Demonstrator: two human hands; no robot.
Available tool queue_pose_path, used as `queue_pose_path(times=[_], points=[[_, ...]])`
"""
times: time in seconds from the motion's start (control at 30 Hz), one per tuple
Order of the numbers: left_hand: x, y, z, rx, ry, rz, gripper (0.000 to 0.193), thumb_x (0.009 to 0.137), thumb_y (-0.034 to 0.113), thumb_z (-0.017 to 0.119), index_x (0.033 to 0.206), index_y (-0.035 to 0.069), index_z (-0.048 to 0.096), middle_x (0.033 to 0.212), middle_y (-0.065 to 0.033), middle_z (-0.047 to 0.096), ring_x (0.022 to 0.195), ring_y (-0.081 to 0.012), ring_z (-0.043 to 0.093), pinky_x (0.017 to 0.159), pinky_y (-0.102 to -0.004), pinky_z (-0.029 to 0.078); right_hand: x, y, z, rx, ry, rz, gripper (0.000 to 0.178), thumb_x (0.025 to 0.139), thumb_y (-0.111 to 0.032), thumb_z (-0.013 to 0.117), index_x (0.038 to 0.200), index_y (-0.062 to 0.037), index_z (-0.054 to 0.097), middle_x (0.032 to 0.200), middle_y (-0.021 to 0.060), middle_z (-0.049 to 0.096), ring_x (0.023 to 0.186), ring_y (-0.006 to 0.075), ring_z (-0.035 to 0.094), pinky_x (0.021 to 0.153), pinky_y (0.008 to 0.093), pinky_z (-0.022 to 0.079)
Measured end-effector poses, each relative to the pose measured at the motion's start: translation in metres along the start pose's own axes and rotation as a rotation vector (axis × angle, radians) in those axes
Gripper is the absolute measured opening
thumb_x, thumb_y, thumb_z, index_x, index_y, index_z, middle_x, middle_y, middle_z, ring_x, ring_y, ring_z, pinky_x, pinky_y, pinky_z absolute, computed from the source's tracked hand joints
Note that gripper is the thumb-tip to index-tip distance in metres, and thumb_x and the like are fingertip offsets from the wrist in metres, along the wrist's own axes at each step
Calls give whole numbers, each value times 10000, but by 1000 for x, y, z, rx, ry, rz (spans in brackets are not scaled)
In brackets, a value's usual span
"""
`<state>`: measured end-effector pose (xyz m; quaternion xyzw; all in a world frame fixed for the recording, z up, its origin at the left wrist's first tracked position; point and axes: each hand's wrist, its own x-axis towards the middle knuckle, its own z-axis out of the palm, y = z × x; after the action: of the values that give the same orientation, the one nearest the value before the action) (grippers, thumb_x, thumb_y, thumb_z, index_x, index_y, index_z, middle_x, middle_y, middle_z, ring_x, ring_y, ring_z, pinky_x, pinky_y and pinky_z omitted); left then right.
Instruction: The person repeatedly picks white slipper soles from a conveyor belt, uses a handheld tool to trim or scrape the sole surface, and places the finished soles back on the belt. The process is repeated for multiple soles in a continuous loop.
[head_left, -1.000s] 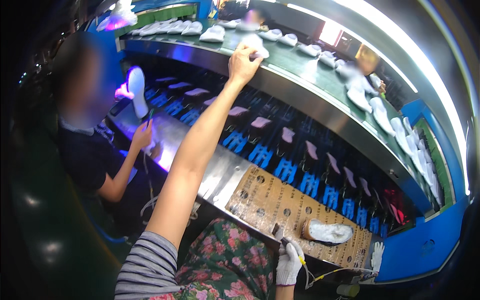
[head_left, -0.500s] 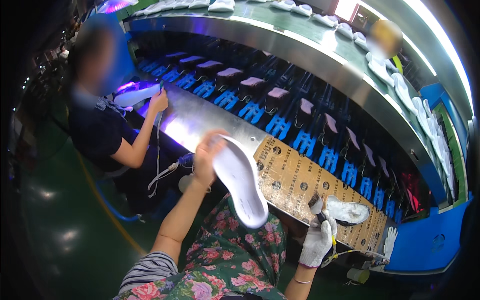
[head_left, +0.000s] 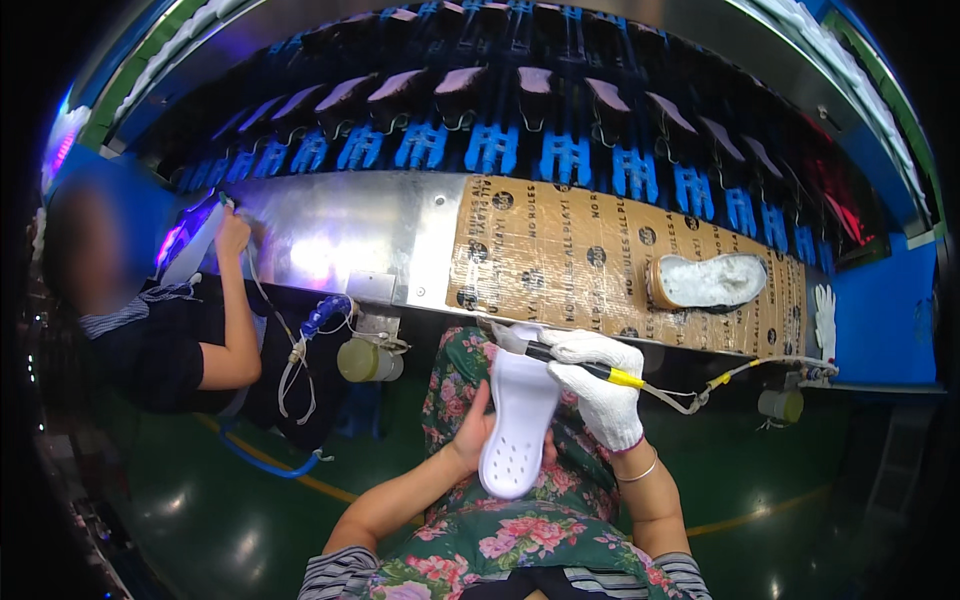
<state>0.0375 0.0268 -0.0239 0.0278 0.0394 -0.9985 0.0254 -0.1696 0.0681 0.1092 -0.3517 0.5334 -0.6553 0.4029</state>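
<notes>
You have lowered the white sole (head_left: 517, 425) to your lap, clear of the bench (head_left: 600, 260) edge; your left hand (head_left: 470, 435) grasps it from beneath, your gloved right hand (head_left: 600, 385) clenches a pen tool (head_left: 580, 365) at its top.

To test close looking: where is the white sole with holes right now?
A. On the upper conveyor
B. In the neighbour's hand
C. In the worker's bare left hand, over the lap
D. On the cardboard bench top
C: the left hand holds the sole over the lap, while the gloved right hand puts a tool to its top end.
</notes>
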Motion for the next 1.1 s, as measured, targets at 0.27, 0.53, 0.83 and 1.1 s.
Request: queue_pose_path(times=[0.27,0.53,0.83,1.1], points=[[45,40,51,269,336,325,1130,887,938,136,1599,90,362,1427,-192,597,1222,-344,659,1021,-504,561,20,-8,3,-592,0,-509,228,770,-29,825,994,-58,799,1015,131,793,894,285,756,791,363,587],[53,30,55,612,355,415,968,977,834,118,1657,155,235,1637,-96,401,1498,-262,417,1239,-436,355,31,-2,16,-897,-24,-856,384,659,-26,787,1041,-61,775,1091,159,766,948,317,755,785,414,575],[42,39,46,492,200,471,994,969,849,147,1650,133,254,1610,-115,433,1463,-275,460,1226,-440,372,27,4,16,-672,-73,-699,352,720,-18,820,1065,-70,770,1109,152,772,960,332,748,816,408,583],[29,56,19,684,372,545,1005,953,868,182,1651,149,253,1609,-111,433,1462,-292,456,1222,-465,376,18,13,21,-544,-343,-657,359,721,-54,830,1074,-99,782,1150,115,772,985,321,745,841,418,577]])
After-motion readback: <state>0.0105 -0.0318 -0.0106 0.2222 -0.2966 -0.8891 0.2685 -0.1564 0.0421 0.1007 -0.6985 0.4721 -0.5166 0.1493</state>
